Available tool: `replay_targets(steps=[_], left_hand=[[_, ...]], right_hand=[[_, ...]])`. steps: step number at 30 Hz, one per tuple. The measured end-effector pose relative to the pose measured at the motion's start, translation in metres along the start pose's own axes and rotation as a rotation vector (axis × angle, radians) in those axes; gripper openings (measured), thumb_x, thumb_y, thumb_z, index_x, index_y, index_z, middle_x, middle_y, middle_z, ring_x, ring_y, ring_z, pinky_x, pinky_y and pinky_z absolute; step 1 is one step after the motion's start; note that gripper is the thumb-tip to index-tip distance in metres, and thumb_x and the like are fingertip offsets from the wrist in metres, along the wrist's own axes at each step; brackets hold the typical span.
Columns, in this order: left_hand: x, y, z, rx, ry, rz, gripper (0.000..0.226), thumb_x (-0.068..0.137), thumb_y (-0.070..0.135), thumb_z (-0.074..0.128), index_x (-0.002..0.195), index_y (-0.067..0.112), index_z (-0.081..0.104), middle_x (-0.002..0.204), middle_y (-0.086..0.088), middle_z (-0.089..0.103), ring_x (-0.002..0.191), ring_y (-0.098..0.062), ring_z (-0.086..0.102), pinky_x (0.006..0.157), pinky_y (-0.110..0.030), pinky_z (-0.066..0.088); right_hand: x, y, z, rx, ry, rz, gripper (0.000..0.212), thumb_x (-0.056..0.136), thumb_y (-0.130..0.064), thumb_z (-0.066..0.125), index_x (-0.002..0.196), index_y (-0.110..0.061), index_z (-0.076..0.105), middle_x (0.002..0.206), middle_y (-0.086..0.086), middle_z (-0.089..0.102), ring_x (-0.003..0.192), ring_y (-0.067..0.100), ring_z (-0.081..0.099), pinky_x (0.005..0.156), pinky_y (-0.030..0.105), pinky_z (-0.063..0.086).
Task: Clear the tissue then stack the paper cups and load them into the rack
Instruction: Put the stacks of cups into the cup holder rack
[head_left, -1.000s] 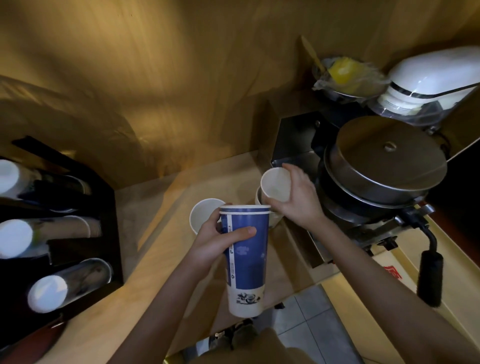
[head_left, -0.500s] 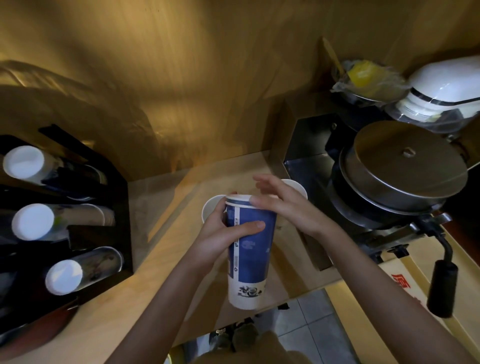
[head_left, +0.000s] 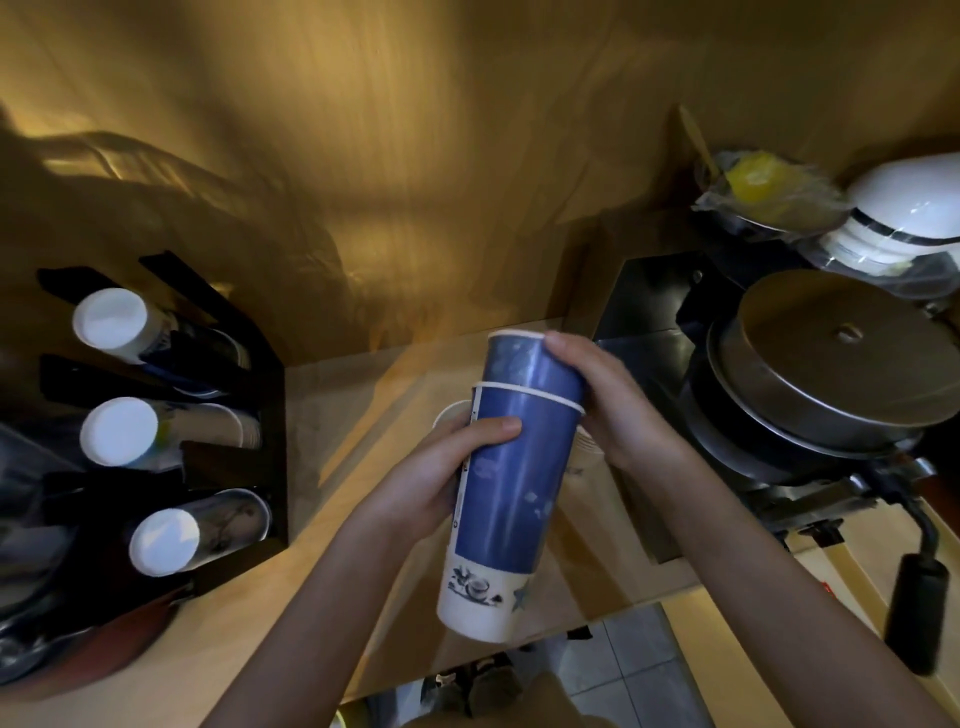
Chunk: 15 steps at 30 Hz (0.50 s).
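A tall blue paper cup (head_left: 506, 499) with a white base is upright in my left hand (head_left: 447, 473), which wraps its left side. A second blue cup (head_left: 524, 364) sits partway inside it, its rim sticking out above. My right hand (head_left: 618, 410) grips this upper cup from the right. Behind the stack, a white cup (head_left: 448, 415) stands on the wooden counter (head_left: 332, 519), mostly hidden. Another cup (head_left: 587, 447) peeks out below my right hand. The black cup rack (head_left: 260, 415) at left holds three horizontal rows of cups. No tissue is visible.
A steel machine with a round lid (head_left: 831, 358) and a black handle (head_left: 914, 608) fills the right side. Behind it are a bag-covered bowl (head_left: 763, 192) and a white appliance (head_left: 914, 218). A wooden wall rises behind the counter. Tiled floor shows below the counter edge.
My right hand carried a cup from the counter and set it into the top of the blue cup held by my left hand. The stack has risen and tilted slightly.
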<state>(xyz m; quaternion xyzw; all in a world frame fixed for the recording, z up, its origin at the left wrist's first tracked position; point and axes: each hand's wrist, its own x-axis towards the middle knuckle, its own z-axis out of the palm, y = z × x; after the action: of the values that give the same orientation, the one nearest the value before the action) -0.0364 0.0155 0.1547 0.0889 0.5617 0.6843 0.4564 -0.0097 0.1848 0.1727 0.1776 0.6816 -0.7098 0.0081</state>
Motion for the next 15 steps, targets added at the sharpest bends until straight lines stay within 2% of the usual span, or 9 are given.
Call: replay_targets(steps=[2,6,9,12,15], left_hand=[[-0.002,-0.003,-0.003,-0.019,-0.05,-0.051,0.092,0.044,0.048,0.084,0.12,0.004,0.055,0.096,-0.007,0.074,0.082,-0.018,0.071,0.066,-0.024,0.056],[-0.005,-0.012,-0.008,-0.029,-0.045,-0.121,0.102,0.031,0.048,0.088,0.117,0.003,0.057,0.087,-0.004,0.076,0.075,-0.015,0.072,0.06,-0.022,0.056],[-0.005,-0.012,-0.009,-0.032,-0.044,-0.111,0.095,0.034,0.04,0.089,0.117,0.006,0.057,0.088,-0.004,0.076,0.076,-0.015,0.072,0.061,-0.023,0.056],[-0.002,-0.001,-0.008,0.008,0.0,0.015,0.069,0.051,0.024,0.079,0.116,0.012,0.057,0.1,-0.007,0.074,0.087,-0.019,0.071,0.068,-0.026,0.058],[0.001,0.022,-0.001,0.103,0.119,0.197,0.073,0.049,0.021,0.082,0.117,0.019,0.056,0.106,-0.002,0.072,0.097,-0.019,0.069,0.076,-0.029,0.055]], right_hand=[[0.002,-0.005,-0.005,0.026,0.021,-0.022,0.063,0.065,-0.06,0.067,0.113,-0.02,0.062,0.118,0.011,0.064,0.108,0.026,0.062,0.095,0.041,0.05],[0.004,-0.008,-0.012,0.051,0.078,-0.058,0.067,0.06,-0.059,0.068,0.112,-0.017,0.062,0.117,0.012,0.063,0.105,0.025,0.061,0.086,0.037,0.05],[0.002,-0.008,-0.009,0.035,0.087,-0.078,0.066,0.058,-0.059,0.067,0.109,-0.017,0.062,0.111,0.008,0.062,0.1,0.021,0.061,0.08,0.033,0.048],[-0.001,-0.015,-0.004,-0.034,0.084,-0.11,0.072,0.057,-0.058,0.067,0.116,-0.019,0.058,0.111,0.002,0.062,0.101,0.017,0.062,0.079,0.028,0.047],[-0.008,-0.031,0.005,-0.141,0.061,-0.205,0.073,0.06,-0.051,0.07,0.124,-0.023,0.05,0.111,-0.008,0.06,0.099,0.006,0.062,0.08,0.02,0.048]])
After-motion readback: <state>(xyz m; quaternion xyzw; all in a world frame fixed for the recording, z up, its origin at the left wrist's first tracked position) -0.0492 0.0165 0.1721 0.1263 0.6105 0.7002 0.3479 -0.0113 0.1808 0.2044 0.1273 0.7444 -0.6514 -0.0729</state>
